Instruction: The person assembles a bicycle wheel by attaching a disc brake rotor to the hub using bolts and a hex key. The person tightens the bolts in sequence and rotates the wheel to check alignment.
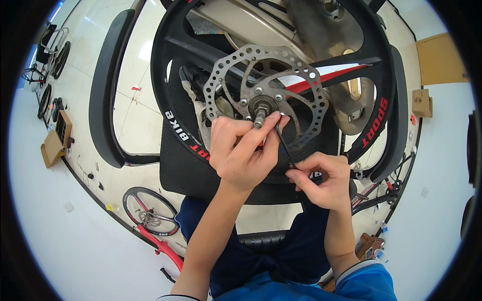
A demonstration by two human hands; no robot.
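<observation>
A drilled brake disc sits at the hub of a black spoked wheel that fills the upper view. Just below the disc's centre, the left hand pinches its fingertips closed around the axle end. Below and right of the disc, the right hand grips a thin black hex key, which slants up toward the axle.

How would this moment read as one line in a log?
left hand: pinching axle | right hand: holding hex key | brake disc: on black wheel
</observation>
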